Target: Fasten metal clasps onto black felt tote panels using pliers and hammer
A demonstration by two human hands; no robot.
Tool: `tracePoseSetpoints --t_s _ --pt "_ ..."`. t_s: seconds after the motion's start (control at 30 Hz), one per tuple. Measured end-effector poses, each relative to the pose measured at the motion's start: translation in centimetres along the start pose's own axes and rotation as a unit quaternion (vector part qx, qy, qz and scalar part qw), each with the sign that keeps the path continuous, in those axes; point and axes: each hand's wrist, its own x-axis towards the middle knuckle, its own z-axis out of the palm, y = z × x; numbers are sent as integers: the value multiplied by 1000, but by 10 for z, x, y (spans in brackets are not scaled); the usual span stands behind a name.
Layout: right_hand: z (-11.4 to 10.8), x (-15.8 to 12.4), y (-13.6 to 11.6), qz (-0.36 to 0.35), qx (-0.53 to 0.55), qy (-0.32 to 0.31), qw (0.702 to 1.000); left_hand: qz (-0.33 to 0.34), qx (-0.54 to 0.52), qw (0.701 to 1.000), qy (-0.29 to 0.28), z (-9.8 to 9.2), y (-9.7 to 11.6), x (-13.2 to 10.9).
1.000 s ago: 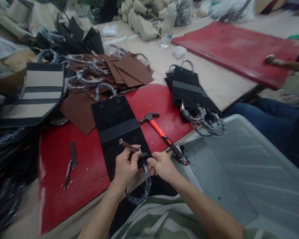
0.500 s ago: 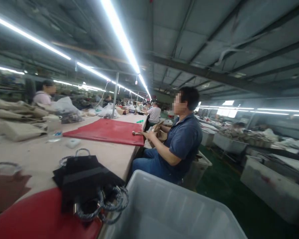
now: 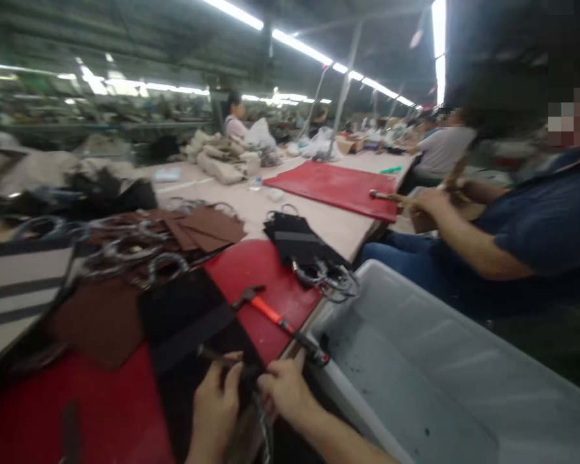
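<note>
At the table's near edge, my left hand [image 3: 216,399] is closed, its thumb and fingers pinching a thin dark strip [image 3: 212,354]; blur hides its exact kind. My right hand [image 3: 290,392] is closed beside it, fingers around the upper end of a plastic-wrapped bag handle [image 3: 262,422] that hangs down between the hands. Under and left of them lies a black bag panel [image 3: 188,322] with a greyer band across it. Just beyond my right hand, a claw hammer [image 3: 268,310] with an orange and black handle rests on a red sheet [image 3: 251,264].
A large grey plastic bin [image 3: 391,335] stands against the table on the right. Brown panels with wrapped handles [image 3: 203,227] and a black stack [image 3: 294,238] lie ahead. A co-worker [image 3: 526,238] sits at the right, holding a hammer [image 3: 386,196] over another red sheet [image 3: 328,180].
The view has swung left and down. Both my hands, the hammer with the orange handle and the near black panel have come into sight. The co-worker now appears farther right.
</note>
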Motion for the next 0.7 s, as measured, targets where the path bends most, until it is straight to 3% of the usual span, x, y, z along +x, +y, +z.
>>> tracePoseSetpoints --t_s 0.1,0.33,0.53,0.7 --pt "26 -1 17 55 34 -21 998 -73 17 997 7 -22 -3 -14" --pt "12 -10 24 99 139 -18 985 -91 -25 995 13 -6 8 -16" --pt "16 -8 29 116 196 -48 972 -93 -4 996 10 -9 7 -20" --pt "15 4 33 121 202 -80 968 -136 -16 991 9 -10 9 -18"
